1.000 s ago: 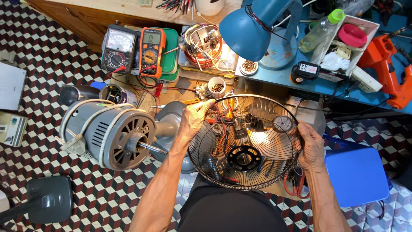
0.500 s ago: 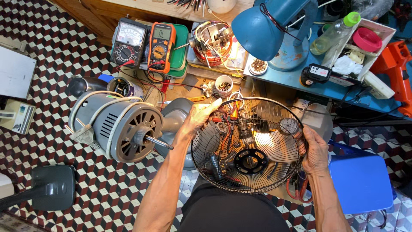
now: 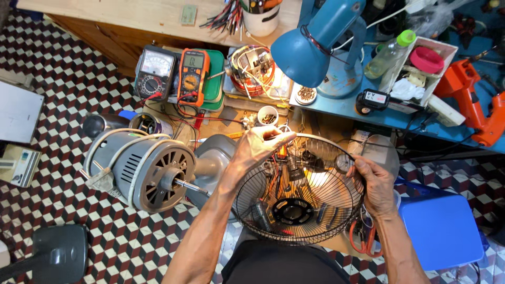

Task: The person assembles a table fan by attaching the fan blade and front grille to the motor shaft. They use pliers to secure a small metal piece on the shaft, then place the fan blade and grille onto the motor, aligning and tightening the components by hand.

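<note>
1. Wire fan guard: we hold it by the rim, just in front of the body, its round black hub ring low in the dish
2. Left hand: fingers curled over the guard's far-left rim, thumb pressed against the wires
3. Right hand: closed round the right rim, fingers hooked through the wires
4. Change: against the views of a moment ago both grips sit on the same rim points and the guard is not visibly turned; we read it as held steady
5. Facing: the dish opens up toward us; being round, it has no long axis, and its hub axis runs roughly up and down
6. Grey fan motor: just beyond our left forearm, shaft pointing at the guard
7. Small parts behind the wires: possibly tools, too cluttered to tell
</note>
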`<state>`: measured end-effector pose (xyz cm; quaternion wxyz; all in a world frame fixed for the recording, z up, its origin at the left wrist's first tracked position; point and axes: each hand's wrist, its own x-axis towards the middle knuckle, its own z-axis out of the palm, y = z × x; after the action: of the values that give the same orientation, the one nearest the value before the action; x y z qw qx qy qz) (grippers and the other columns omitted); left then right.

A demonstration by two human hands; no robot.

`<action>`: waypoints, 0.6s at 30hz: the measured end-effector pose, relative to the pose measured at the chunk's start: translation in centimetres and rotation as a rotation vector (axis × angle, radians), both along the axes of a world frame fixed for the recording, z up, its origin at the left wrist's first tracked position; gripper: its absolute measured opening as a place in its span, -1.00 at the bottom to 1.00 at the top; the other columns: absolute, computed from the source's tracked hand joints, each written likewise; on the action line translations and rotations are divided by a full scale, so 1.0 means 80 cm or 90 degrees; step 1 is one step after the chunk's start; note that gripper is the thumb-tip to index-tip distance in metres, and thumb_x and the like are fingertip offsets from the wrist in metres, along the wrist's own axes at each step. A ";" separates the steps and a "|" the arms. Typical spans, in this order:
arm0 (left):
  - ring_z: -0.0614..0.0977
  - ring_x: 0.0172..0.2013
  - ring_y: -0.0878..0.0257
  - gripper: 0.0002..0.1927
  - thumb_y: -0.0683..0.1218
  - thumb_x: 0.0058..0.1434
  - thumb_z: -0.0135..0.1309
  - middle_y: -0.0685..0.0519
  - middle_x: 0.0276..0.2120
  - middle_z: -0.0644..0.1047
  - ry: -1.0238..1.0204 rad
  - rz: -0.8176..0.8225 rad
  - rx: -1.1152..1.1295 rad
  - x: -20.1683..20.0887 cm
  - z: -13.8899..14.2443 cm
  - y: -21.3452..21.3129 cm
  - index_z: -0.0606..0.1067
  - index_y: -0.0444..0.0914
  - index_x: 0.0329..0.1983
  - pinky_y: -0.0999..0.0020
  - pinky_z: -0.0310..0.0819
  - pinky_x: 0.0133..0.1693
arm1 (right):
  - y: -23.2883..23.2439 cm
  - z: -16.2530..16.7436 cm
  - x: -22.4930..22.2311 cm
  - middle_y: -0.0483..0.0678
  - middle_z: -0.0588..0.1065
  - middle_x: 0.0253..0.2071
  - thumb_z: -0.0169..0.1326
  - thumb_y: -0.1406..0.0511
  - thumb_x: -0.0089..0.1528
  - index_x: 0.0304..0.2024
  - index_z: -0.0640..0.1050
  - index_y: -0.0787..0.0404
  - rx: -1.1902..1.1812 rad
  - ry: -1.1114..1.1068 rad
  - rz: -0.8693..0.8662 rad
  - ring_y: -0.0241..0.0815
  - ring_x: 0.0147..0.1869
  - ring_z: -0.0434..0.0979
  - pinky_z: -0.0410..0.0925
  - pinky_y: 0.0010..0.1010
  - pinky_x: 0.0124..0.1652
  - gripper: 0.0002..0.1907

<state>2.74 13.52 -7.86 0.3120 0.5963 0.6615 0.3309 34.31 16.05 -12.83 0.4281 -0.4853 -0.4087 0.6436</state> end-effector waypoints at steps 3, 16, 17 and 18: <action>0.43 -0.54 0.38 -0.44 0.32 0.19 0.18 0.10 -0.61 0.48 -0.107 0.056 -0.221 0.002 0.026 0.005 0.59 -0.26 -0.52 0.34 0.30 -0.48 | -0.004 0.007 -0.004 -0.04 0.60 -0.31 0.14 0.26 0.33 0.00 0.62 0.33 0.021 -0.037 0.007 -0.36 -0.33 0.51 0.35 -0.61 -0.37 -0.71; 0.62 -0.38 0.13 -0.45 0.21 0.41 -0.32 -0.05 -0.37 0.58 0.100 -0.047 -0.024 -0.014 -0.003 -0.026 0.54 0.01 0.27 0.13 0.50 -0.26 | -0.016 0.017 -0.017 -0.17 0.52 -0.47 0.19 0.22 0.28 -0.14 0.65 0.26 0.023 -0.143 0.037 -0.47 -0.49 0.41 0.25 -0.65 -0.51 -0.77; 0.65 -0.33 0.14 -0.49 0.23 0.40 -0.25 -0.04 -0.31 0.62 0.060 -0.001 -0.098 -0.011 -0.003 -0.028 0.55 -0.01 0.22 0.12 0.53 -0.22 | -0.014 0.016 -0.019 -0.19 0.51 -0.48 0.20 0.22 0.28 -0.14 0.65 0.26 0.005 -0.130 0.039 -0.48 -0.51 0.38 0.23 -0.67 -0.53 -0.77; 0.67 -0.28 0.14 -0.52 0.25 0.40 -0.17 -0.03 -0.26 0.65 0.020 0.046 -0.173 -0.004 -0.002 -0.032 0.55 -0.03 0.18 0.10 0.55 -0.18 | -0.013 0.016 -0.020 -0.19 0.51 -0.50 0.20 0.22 0.28 -0.16 0.65 0.25 -0.005 -0.123 0.031 -0.49 -0.54 0.36 0.20 -0.67 -0.57 -0.77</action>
<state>2.43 10.94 -7.98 0.3677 0.5295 0.7260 0.2397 32.71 15.00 -11.55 0.3689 -0.5367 -0.4573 0.6055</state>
